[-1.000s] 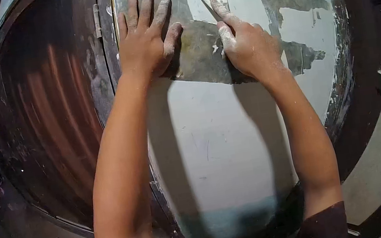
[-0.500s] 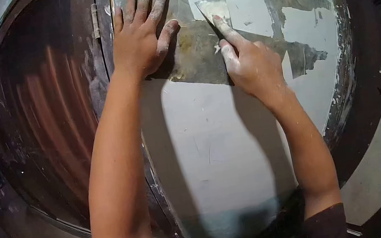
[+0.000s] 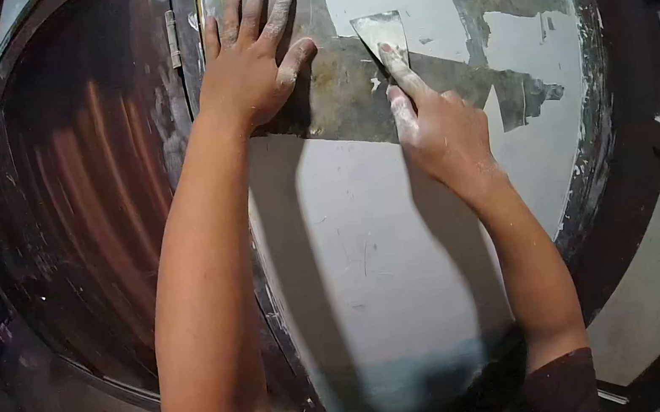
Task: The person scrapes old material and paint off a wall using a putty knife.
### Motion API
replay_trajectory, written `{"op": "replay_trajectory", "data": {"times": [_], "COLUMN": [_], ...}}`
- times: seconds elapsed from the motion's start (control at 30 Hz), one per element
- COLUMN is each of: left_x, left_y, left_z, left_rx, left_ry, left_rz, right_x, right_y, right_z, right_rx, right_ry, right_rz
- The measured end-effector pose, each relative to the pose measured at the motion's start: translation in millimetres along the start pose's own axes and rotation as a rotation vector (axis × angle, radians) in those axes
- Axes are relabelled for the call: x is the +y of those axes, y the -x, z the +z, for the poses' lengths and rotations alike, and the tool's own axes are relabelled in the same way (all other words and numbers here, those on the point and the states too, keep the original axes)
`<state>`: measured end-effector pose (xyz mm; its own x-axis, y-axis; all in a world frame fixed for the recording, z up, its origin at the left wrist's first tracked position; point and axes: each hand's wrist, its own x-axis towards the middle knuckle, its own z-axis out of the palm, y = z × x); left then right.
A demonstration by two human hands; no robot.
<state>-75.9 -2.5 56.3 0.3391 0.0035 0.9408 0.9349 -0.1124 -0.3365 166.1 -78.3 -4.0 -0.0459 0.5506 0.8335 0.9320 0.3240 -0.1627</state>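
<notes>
My left hand (image 3: 246, 73) lies with fingers spread on the upper left of a wall panel (image 3: 383, 215), over a bare grey-brown patch (image 3: 347, 88). White dust coats its fingertips. In my right hand (image 3: 440, 117) is a putty knife (image 3: 382, 29), its flat blade pointing up against the panel. My index finger presses along the blade, and whitish residue shows on the metal. The handle is hidden in my palm. White coating surrounds the bare patch, with ragged edges. A small white flake (image 3: 375, 82) shows left of my right thumb.
A dark wooden door (image 3: 90, 199) with a reddish curtain-like surface and a hinge (image 3: 173, 40) stands at the left. Scuffed dark trim (image 3: 592, 133) borders the panel at the right. A pale panel (image 3: 658, 285) lies beyond it.
The putty knife and my right hand have shifted slightly down the panel. My left hand stays in place on the surface, and the view has moved a little.
</notes>
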Motion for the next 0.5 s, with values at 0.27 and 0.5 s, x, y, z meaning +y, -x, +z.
{"op": "replay_trajectory", "data": {"times": [0.27,0.5], "left_x": [2,10], "left_y": [-3,0], "left_z": [-6,-11], "left_rx": [-0.124,-0.194], "left_ry": [-0.023,-0.094], "left_rz": [-0.025,-0.071], "right_x": [32,59], "right_y": [-40,13], "right_z": [-16,-2], "right_rx": [0.201,0.048], "right_ry": [-0.065,-0.044], "right_rz": [-0.066,0.071]}}
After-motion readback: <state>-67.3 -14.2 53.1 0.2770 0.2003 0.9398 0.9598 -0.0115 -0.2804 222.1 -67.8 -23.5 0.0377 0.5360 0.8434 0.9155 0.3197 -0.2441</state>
